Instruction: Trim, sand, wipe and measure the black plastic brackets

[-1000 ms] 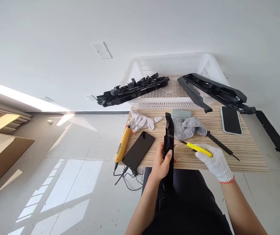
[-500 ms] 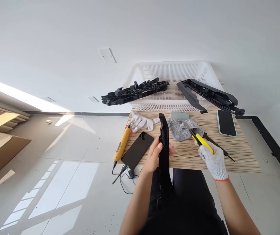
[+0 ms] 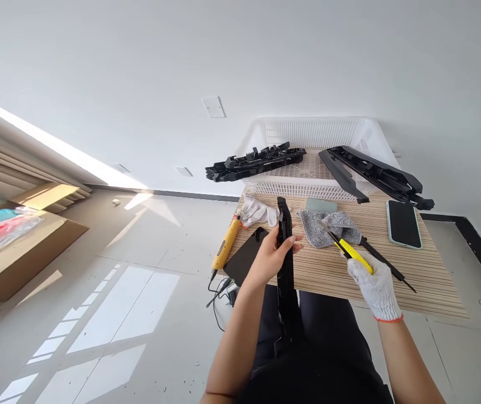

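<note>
My bare left hand (image 3: 274,252) is closed around a long black plastic trim piece (image 3: 287,292), held upright over the table's front edge, its lower end between my thighs. In a white knit glove, my right hand (image 3: 373,280) grips a yellow and black utility knife (image 3: 354,255), its blade pointing up and left. Behind the knife lies a grey cloth (image 3: 314,230). A thin black tool (image 3: 385,262) rests on the table by my right hand. The blade does not touch the trim piece.
A white basket (image 3: 266,188) at the back holds black plastic parts (image 3: 261,164) and more trim (image 3: 379,171) across its rim. On the table (image 3: 429,280) are a yellow corded rotary tool (image 3: 226,244), a dark phone (image 3: 244,255), another phone (image 3: 404,224) and a white glove (image 3: 259,212).
My left hand has shifted higher on the trim piece, its fingers now reaching across the front. The whole view has swung a little left. The knife stays in my right hand.
</note>
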`<action>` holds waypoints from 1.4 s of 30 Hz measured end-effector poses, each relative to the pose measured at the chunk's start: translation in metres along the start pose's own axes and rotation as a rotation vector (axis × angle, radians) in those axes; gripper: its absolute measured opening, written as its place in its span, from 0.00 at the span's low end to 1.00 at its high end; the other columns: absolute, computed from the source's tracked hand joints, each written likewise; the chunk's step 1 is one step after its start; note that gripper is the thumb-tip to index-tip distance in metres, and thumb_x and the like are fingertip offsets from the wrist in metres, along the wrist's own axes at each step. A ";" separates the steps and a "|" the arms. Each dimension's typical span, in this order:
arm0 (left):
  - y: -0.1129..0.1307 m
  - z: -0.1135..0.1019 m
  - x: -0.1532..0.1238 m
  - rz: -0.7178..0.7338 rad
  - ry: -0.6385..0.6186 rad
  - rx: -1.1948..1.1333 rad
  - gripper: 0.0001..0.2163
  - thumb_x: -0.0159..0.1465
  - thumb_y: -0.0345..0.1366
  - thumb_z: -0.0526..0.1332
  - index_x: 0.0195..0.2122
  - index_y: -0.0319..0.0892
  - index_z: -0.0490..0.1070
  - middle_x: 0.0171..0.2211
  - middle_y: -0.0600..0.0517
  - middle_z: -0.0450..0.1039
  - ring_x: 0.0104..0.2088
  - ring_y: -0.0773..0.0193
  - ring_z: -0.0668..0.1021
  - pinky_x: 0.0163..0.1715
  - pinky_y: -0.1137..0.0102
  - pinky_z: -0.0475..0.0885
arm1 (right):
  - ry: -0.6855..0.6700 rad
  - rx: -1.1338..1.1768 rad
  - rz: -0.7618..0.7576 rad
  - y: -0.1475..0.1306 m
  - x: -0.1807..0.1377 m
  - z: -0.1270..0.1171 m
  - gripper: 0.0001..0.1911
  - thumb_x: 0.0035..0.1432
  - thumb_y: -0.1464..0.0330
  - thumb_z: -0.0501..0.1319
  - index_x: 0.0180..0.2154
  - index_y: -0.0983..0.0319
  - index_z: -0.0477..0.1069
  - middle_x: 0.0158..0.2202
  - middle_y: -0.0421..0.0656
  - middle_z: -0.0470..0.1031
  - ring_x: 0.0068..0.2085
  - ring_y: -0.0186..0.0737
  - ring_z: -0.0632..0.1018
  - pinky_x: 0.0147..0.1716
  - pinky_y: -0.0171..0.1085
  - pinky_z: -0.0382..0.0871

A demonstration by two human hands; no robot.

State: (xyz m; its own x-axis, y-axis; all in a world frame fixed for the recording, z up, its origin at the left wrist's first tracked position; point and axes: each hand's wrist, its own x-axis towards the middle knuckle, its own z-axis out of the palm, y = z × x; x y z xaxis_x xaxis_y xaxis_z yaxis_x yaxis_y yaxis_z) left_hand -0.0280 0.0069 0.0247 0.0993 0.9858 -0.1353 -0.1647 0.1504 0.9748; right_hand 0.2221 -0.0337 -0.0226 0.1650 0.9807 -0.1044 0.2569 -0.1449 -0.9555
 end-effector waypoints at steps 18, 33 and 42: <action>-0.063 0.005 -0.018 0.107 0.055 -0.012 0.19 0.62 0.54 0.65 0.40 0.43 0.67 0.25 0.56 0.72 0.22 0.65 0.75 0.27 0.68 0.73 | -0.322 -0.064 0.044 0.002 0.002 -0.009 0.23 0.56 0.53 0.67 0.47 0.61 0.79 0.28 0.45 0.77 0.22 0.37 0.71 0.18 0.37 0.68; -0.070 0.004 -0.018 0.044 0.040 0.016 0.34 0.63 0.68 0.48 0.47 0.41 0.72 0.22 0.49 0.76 0.21 0.56 0.79 0.23 0.64 0.73 | -0.300 -0.113 0.062 -0.011 0.009 -0.003 0.21 0.54 0.54 0.67 0.44 0.61 0.80 0.28 0.43 0.77 0.25 0.38 0.73 0.23 0.36 0.69; -0.078 0.004 -0.018 0.057 0.069 0.027 0.32 0.66 0.65 0.49 0.50 0.38 0.69 0.27 0.48 0.77 0.21 0.60 0.78 0.21 0.67 0.72 | -0.237 -0.076 0.046 -0.012 0.009 -0.001 0.21 0.53 0.54 0.68 0.41 0.63 0.80 0.26 0.43 0.76 0.24 0.37 0.72 0.23 0.36 0.68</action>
State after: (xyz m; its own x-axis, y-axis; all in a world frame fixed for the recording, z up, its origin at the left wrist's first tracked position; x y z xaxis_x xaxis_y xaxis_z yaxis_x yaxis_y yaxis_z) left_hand -0.0132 -0.0229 -0.0484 0.0221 0.9957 -0.0901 -0.1421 0.0923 0.9855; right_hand 0.2219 -0.0232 -0.0115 -0.0476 0.9750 -0.2172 0.3267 -0.1903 -0.9258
